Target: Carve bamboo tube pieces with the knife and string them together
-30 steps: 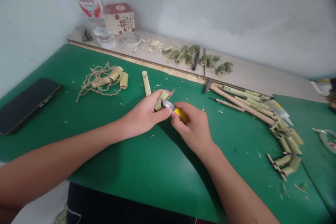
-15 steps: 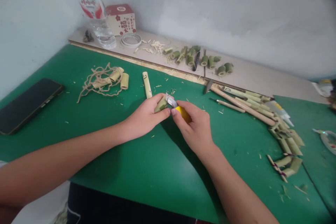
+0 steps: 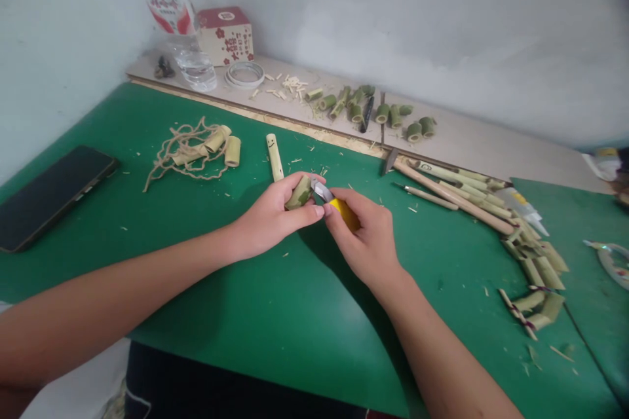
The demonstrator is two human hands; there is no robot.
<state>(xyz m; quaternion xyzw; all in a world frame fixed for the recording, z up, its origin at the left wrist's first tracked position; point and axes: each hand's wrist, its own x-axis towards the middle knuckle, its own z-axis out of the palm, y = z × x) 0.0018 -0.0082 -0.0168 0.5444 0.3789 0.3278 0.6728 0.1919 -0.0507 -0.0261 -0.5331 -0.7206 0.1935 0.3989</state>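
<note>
A green mat covers the counter [image 3: 221,288] in a pale-walled corner, with a dark phone [image 3: 49,193] at far left and a twine tangle [image 3: 189,154] beyond it. The left hand [image 3: 270,216] is clamped round a short, smooth bamboo tube [image 3: 299,193], just above the mat. The right hand [image 3: 366,239] grips a yellow-handled knife [image 3: 339,209], its small blade seemingly touching the tube's end.

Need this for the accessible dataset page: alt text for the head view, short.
Over a green mat, the left hand grips a short bamboo piece while the right hand holds a yellow-handled knife, blade against it. A phone, twine and more bamboo pieces lie around.
</note>
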